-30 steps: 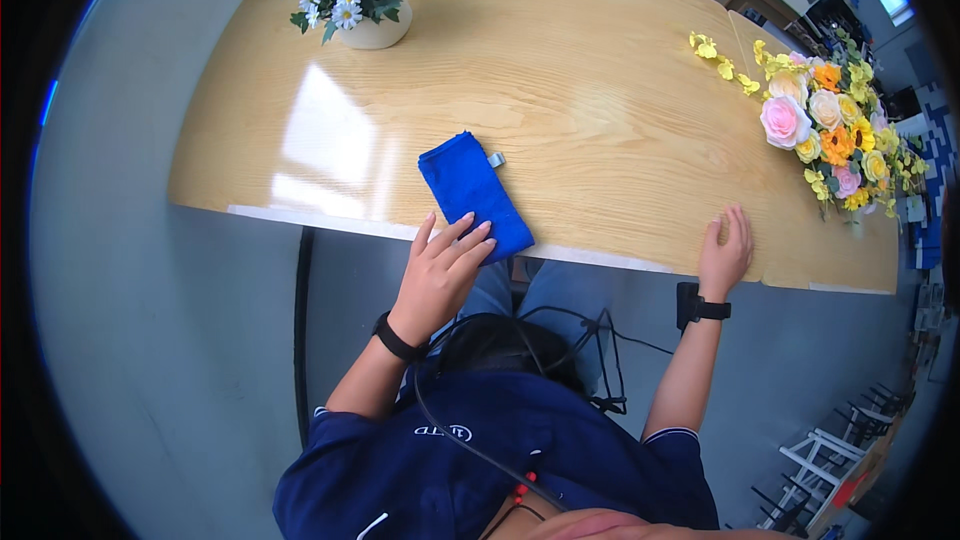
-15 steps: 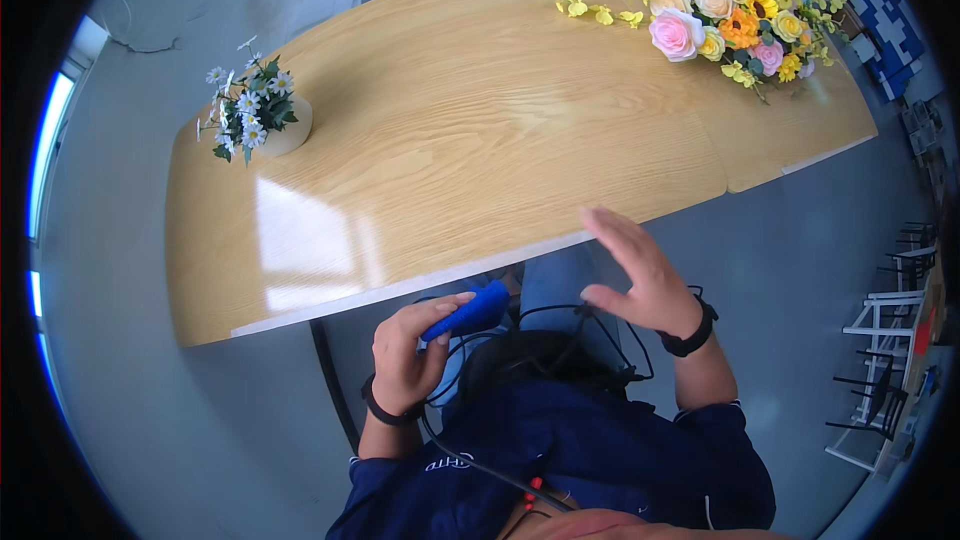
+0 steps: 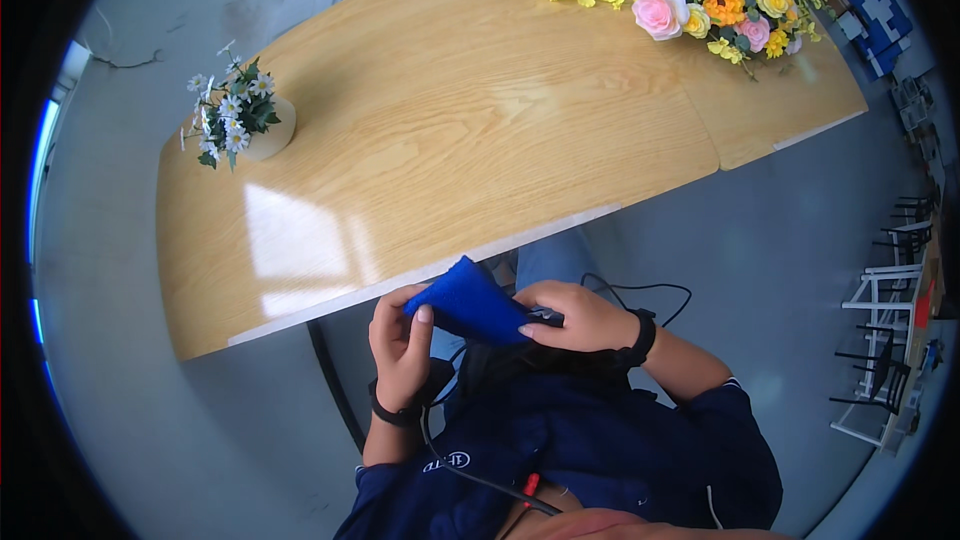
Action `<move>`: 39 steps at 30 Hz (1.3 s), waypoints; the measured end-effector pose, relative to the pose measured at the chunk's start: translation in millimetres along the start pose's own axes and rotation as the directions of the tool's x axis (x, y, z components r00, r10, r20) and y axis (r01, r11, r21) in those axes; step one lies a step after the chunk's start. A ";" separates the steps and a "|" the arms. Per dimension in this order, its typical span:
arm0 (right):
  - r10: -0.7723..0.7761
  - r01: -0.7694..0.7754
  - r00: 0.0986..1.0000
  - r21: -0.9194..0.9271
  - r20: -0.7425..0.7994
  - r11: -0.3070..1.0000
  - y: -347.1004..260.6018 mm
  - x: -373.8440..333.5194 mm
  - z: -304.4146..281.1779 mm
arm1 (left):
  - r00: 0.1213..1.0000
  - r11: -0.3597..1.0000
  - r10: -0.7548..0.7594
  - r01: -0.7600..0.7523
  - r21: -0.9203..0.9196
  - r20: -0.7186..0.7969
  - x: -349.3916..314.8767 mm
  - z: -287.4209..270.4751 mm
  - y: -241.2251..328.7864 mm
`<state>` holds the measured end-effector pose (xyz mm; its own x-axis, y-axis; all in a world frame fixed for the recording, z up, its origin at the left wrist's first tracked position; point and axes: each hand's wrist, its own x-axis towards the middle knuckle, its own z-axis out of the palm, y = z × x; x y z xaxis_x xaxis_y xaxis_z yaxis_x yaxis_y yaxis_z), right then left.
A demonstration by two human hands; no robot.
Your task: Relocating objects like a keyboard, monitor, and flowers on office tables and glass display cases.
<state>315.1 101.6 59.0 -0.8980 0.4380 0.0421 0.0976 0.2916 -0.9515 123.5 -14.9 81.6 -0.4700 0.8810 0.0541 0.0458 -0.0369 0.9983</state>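
Observation:
A blue folded cloth is held up over my lap, just off the table's near edge. My left hand pinches its left corner between thumb and fingers. On the other side my right hand has its thumb and fingers closed on the cloth's right lower corner. Both wrists wear black bands. How many layers the cloth has cannot be told.
The wooden table spans the view in front of me. A white pot of daisies stands at its left, a colourful flower arrangement at its far right. Black cables hang by my lap. Chairs stand off to the right.
My right hand has come in from the right, where it was open in the air, and has taken hold of the cloth. The cloth is now spread wider between both hands.

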 end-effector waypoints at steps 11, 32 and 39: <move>0.269 -0.246 0.962 0.265 -0.055 0.933 2.9 -5.8 -12.8 | 0.885 0.922 -0.355 0.384 -0.042 0.300 6.0 -12.9 -20.7; -0.403 0.205 0.868 -0.530 -0.291 0.823 -23.2 25.5 -47.6 | 0.889 0.745 0.439 -0.443 0.498 0.133 38.0 7.4 -0.4; -0.307 0.040 0.937 -0.819 -0.169 0.572 -5.9 25.1 -45.3 | 0.906 0.468 0.315 -0.407 0.784 0.282 46.1 8.5 -11.5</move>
<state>311.5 149.4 79.4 -0.7986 0.4641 0.3832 0.3714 0.8810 -0.2930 108.7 30.2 72.4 -0.1632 0.9197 0.3570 0.9041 -0.0055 0.4273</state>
